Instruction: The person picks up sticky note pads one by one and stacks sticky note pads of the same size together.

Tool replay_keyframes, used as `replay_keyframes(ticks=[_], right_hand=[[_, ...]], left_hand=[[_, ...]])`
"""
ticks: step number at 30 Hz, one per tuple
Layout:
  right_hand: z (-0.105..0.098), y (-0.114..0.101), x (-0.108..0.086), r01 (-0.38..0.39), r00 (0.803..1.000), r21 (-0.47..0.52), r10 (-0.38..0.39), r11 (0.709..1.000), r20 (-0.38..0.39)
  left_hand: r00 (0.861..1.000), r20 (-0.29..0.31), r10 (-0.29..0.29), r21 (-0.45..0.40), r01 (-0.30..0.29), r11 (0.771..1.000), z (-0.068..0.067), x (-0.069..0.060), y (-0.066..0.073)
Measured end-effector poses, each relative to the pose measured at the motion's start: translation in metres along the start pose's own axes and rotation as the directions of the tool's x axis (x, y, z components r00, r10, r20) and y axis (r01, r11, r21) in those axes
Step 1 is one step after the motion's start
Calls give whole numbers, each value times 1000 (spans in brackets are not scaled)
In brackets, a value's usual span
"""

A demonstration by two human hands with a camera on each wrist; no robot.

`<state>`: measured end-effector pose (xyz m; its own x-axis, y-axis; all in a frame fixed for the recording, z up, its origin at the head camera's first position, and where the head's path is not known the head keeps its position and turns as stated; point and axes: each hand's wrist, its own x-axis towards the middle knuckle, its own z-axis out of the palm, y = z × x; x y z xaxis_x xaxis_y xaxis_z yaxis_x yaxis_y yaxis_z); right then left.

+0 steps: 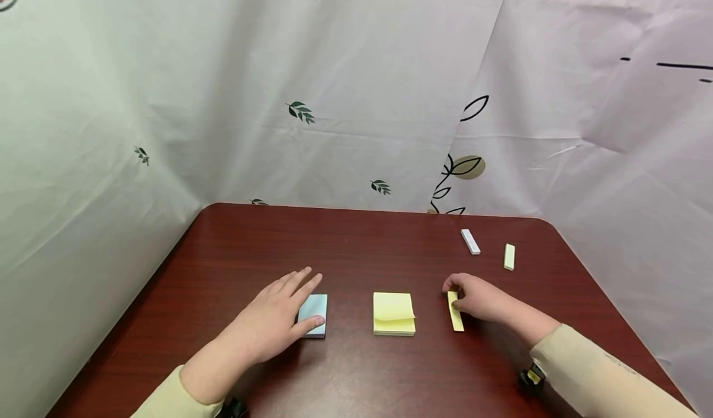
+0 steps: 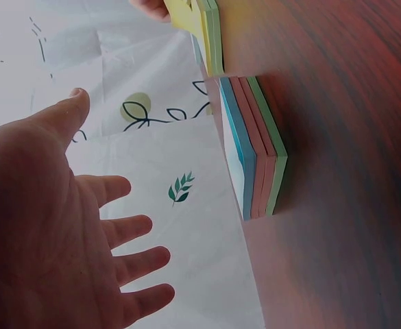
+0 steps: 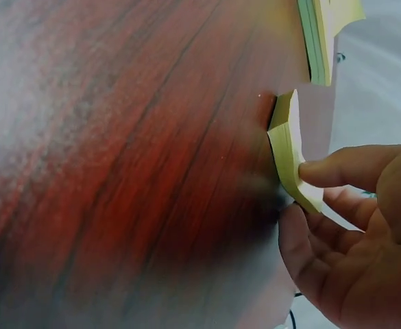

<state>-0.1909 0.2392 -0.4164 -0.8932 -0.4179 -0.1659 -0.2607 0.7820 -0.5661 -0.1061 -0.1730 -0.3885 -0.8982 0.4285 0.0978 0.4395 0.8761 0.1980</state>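
My right hand [image 1: 480,298] pinches the upper end of a narrow yellow sticky-note pad [image 1: 456,320] between thumb and fingers. In the right wrist view this pad [image 3: 287,147] looks bent, with its far end close to the table. Over a square sticky-note stack [image 1: 319,308], my left hand [image 1: 267,324] spreads with straight fingers. The left wrist view shows a gap between that hand [image 2: 46,205] and the stack [image 2: 260,154], which has blue, pink and green layers. Between the hands lies a square yellow sticky-note stack [image 1: 393,309], its top sheet curling up at the near edge.
Two narrow pads lie farther back at the right: a white one [image 1: 470,242] and a pale green one [image 1: 509,257]. All rest on a dark red-brown wooden table [image 1: 334,244]. White patterned cloth [image 1: 345,83] hangs behind and along the sides.
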Motion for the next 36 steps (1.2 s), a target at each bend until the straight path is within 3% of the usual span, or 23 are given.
replay_keyframes(ticks=[3, 8, 36], right_hand=[[0, 0, 0, 39, 999, -89, -40, 995, -17], [-2, 0, -1, 82, 996, -149, -88, 985, -33], [-3, 1, -7, 162, 986, -200, -168, 966, -18]], left_hand=[[1000, -3, 2, -1, -2, 1000, 0, 0, 0], [1000, -10, 5, 0, -5, 1000, -2, 1, 0], [1000, -23, 9, 5, -9, 1000, 1, -1, -2]])
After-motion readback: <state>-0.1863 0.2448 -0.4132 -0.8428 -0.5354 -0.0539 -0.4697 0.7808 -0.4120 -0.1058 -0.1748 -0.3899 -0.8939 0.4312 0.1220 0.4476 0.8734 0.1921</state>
